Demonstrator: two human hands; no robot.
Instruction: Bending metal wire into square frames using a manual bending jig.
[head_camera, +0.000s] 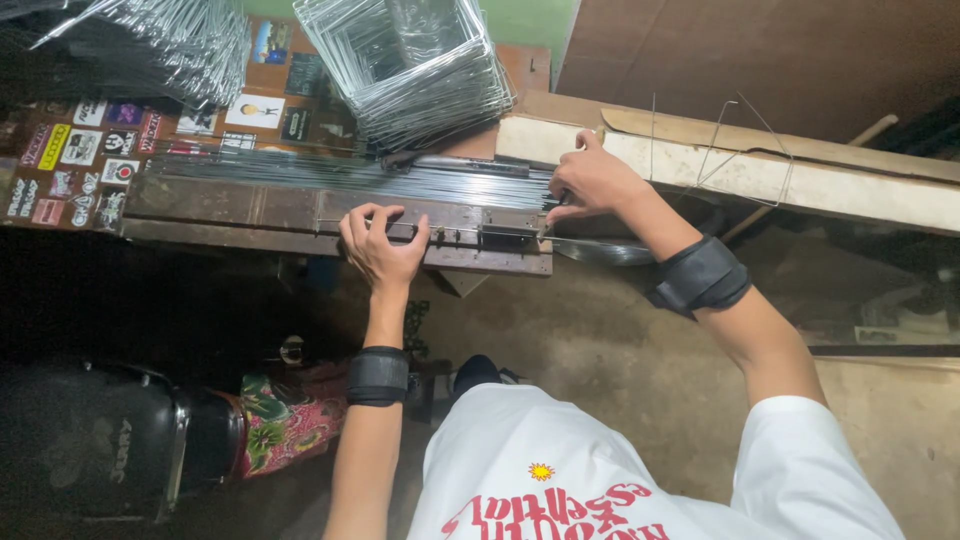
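Wire rod (440, 231) under left hand (382, 245) fingers, gripped; right hand (592, 180) pinching wire bundle (400, 180).

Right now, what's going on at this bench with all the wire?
A person in a white shirt works at a wooden bending jig. The left hand presses on a wire laid across the jig's metal fixture, while the right hand grips the end of a bundle of straight wire rods. Stacks of bent wire frames sit behind.
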